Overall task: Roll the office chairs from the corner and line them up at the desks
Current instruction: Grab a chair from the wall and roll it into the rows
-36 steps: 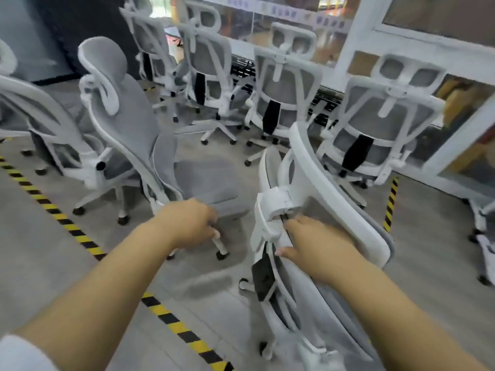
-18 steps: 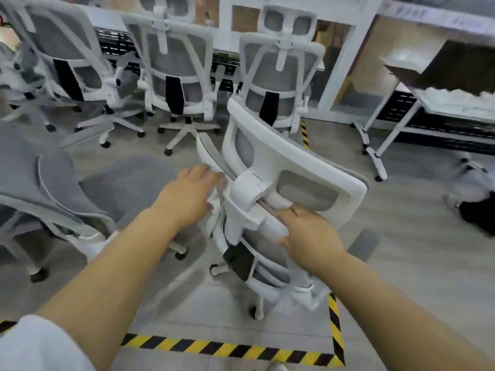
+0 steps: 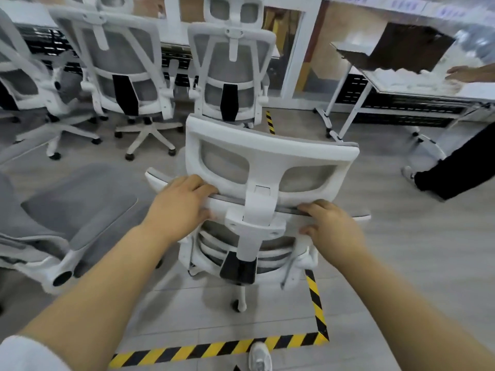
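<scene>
Both hands grip the top edge of the white mesh office chair's (image 3: 249, 236) backrest. The left hand (image 3: 180, 204) holds left of the headrest post (image 3: 254, 210), the right hand (image 3: 330, 227) right of it, fingers curled over.

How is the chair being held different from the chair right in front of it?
The held chair is gripped along its backrest top by the left hand and right hand; nobody touches the chair ahead. The held chair stands on open floor by the striped tape; the chair ahead sits in the row at the wall. Both have white frames, grey mesh, headrests and a black back piece.
</scene>
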The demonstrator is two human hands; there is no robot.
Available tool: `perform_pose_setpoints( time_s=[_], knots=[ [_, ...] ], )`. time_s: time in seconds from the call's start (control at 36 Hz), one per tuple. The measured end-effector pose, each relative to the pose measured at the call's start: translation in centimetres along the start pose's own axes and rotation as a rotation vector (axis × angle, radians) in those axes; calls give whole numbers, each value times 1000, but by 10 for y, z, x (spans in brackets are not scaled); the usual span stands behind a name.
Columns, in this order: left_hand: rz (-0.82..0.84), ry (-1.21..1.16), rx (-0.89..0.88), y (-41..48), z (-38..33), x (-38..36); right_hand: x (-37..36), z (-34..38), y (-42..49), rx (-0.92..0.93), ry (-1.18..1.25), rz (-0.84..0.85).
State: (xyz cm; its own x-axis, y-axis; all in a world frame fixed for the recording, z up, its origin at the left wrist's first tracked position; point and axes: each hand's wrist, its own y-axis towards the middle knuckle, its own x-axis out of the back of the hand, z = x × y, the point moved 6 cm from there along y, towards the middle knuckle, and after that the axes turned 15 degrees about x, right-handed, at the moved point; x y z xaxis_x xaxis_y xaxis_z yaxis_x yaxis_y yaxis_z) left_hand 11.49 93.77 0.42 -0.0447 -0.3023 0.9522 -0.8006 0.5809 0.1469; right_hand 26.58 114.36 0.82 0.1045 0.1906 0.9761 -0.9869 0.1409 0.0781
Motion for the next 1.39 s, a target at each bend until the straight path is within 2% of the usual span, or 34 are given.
perform_pose_setpoints(
  time_s=[0.11, 0.39, 0.56, 0.67, 0.75, 0.89, 1.39],
  knots=[
    [-32, 9, 6, 5, -7, -9, 3, -26, 10, -2, 35, -14],
    [-36, -54, 147, 30, -14, -15, 5, -73, 61, 55, 86, -7],
    [-79, -12, 145, 42, -25, -26, 4, -105, 87, 104, 119, -17],
    [-147, -36, 269, 59, -31, -28, 6, -123, 116, 116, 143, 1],
    [-186, -22, 263, 74, -36, -32, 7, -133, 134, 142, 140, 15],
    [-160, -21, 332, 97, -29, -46, 4, -145, 156, 140, 130, 21],
    [-127, -36, 196, 190, -14, -54, 2, -161, 195, 56, 51, -47]
  ],
)
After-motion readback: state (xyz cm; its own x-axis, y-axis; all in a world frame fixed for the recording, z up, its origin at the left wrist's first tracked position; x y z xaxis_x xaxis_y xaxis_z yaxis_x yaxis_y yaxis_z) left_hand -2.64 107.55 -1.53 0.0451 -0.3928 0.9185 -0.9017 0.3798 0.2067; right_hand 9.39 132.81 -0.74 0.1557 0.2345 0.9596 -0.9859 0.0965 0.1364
